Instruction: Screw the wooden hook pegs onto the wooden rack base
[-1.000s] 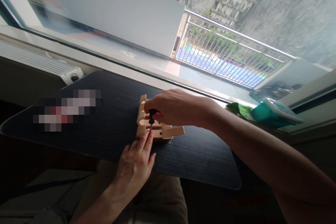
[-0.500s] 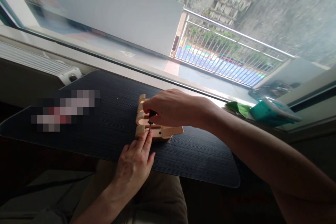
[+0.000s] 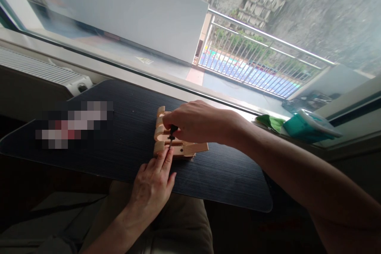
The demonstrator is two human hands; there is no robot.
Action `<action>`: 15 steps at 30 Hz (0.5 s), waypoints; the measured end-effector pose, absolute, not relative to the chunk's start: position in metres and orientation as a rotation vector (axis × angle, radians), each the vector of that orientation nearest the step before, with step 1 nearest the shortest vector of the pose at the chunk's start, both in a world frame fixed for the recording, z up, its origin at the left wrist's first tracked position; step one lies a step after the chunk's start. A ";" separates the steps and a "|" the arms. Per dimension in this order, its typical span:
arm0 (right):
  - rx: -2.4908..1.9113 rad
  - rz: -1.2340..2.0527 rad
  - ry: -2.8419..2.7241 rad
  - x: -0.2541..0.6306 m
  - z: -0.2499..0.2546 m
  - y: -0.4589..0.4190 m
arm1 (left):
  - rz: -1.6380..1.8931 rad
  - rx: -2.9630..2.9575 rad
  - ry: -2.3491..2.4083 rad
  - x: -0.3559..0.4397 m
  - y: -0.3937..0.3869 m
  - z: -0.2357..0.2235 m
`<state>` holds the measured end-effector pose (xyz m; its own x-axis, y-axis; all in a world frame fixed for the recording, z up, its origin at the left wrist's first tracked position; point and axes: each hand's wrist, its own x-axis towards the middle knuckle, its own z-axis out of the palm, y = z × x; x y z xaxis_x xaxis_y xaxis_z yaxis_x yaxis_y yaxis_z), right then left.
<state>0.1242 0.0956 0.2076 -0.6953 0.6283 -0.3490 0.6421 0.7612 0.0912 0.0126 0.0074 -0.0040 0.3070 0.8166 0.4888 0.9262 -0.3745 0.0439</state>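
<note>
head: screwdriver (image 3: 172, 136), long axis steep, points down by left hand (image 3: 152, 185)

The pale wooden piece (image 3: 177, 151) lies on the dark table, right of its middle. Its left side carries a row of rounded, scooped ends running from near to far, with slots between the bars. At the near right a flat wooden tab juts out, a small dark spot just left of it. The screwdriver (image 3: 173, 129), black-handled with a thin metal shaft, stands tilted over the near part, its shaft slanting down towards the near side, its tip hidden by fingertips.
</note>
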 end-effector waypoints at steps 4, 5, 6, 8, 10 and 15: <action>0.976 -0.046 2.590 0.124 0.209 0.095 | -0.647 -2.337 -1.592 0.013 0.008 -0.003; 0.983 -0.047 2.585 0.124 0.208 0.096 | -0.646 -2.338 -1.595 0.013 0.008 -0.003; 0.989 -0.050 2.581 0.124 0.207 0.096 | -0.645 -2.338 -1.597 0.013 0.007 -0.003; 1.003 -0.052 2.577 0.124 0.205 0.097 | -0.643 -2.336 -1.597 0.013 0.007 -0.003; 1.016 -0.047 2.575 0.124 0.204 0.097 | -0.639 -2.332 -1.593 0.013 0.007 -0.003; 1.006 -0.049 2.579 0.125 0.207 0.094 | -0.637 -2.343 -1.598 0.012 0.007 -0.003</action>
<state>0.1251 0.0938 0.2066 -0.6762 0.6474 -0.3516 0.6604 0.7442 0.1002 0.0119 0.0070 -0.0033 0.3093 0.8232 0.4761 0.9251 -0.3765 0.0500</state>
